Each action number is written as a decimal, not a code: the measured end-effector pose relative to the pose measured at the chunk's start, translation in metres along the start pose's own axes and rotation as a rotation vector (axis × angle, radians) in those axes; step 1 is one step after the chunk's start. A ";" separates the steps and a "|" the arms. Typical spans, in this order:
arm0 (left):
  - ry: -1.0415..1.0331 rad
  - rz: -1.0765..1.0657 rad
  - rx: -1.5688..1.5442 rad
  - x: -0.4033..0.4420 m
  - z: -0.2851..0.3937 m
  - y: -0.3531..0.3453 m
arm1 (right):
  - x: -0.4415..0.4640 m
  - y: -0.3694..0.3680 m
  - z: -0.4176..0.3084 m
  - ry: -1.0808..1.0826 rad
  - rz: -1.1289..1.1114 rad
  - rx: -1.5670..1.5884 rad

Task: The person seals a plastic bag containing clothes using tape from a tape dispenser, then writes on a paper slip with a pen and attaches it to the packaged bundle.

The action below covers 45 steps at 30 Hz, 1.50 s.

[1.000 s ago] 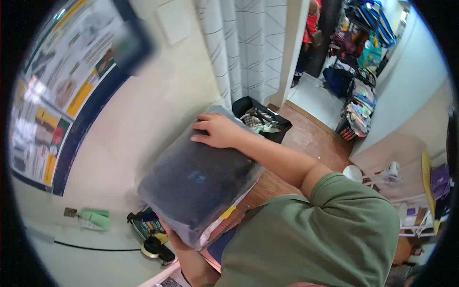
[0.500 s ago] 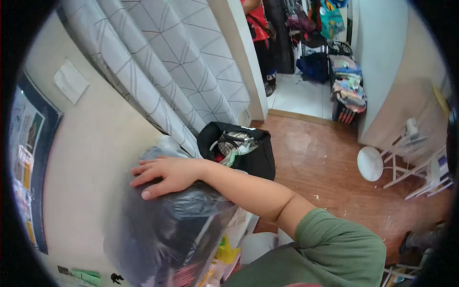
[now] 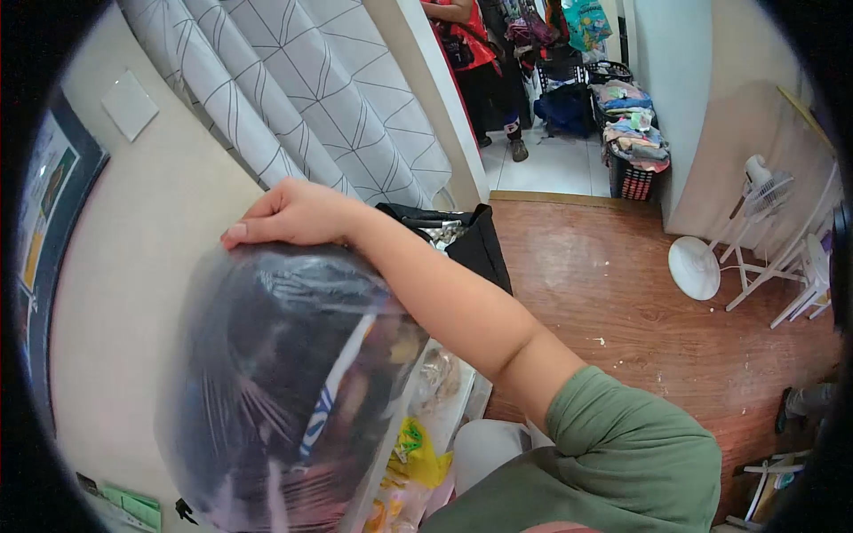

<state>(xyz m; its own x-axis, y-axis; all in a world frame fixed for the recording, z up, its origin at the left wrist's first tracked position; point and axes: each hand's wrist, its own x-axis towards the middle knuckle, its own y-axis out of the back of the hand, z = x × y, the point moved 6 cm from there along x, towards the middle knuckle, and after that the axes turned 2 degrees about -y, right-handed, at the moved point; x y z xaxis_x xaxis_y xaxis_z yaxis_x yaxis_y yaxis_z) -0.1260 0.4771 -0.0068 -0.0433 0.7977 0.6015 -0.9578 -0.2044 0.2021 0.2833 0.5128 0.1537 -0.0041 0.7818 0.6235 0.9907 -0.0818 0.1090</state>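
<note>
My right hand [image 3: 293,213] is closed over the top of a big, full see-through plastic bag [image 3: 267,355], with the fingers curled down behind it. Dark contents and a blue-and-white patterned strip show dimly through the plastic. The bag stands against the wall at the left. Beside it, partly behind my forearm, is a black fabric bag [image 3: 484,253] with items inside. My left hand is out of view.
A patterned white curtain [image 3: 311,98] hangs behind. At right, a white fan [image 3: 695,268] and folding stools [image 3: 804,271] stand on the wooden floor. A person in red [image 3: 480,53] stands past the doorway, near a basket of clothes [image 3: 635,142]. A yellow bag [image 3: 422,457] lies below.
My right hand has gone from lying spread on the plastic bag to closing on its top. The bag appears higher and fuller in view, covering more of the black bag.
</note>
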 end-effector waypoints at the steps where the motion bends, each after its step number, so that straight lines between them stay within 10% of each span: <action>1: -0.006 0.004 -0.004 -0.002 0.000 0.005 | 0.002 -0.001 0.003 -0.037 -0.016 -0.004; 30: -0.104 0.028 -0.021 -0.042 -0.012 0.088 | -0.048 0.026 0.047 -0.116 0.384 0.434; 45: -0.157 0.044 0.012 -0.057 -0.014 0.118 | -0.036 0.088 0.055 -0.476 0.487 -0.092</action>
<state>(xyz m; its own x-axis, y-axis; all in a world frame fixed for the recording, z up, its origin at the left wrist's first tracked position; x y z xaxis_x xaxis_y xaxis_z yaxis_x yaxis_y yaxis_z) -0.2408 0.4159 -0.0280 -0.0391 0.6894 0.7233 -0.9524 -0.2447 0.1817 0.3777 0.5115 0.0985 0.5199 0.8274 0.2124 0.8487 -0.5285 -0.0191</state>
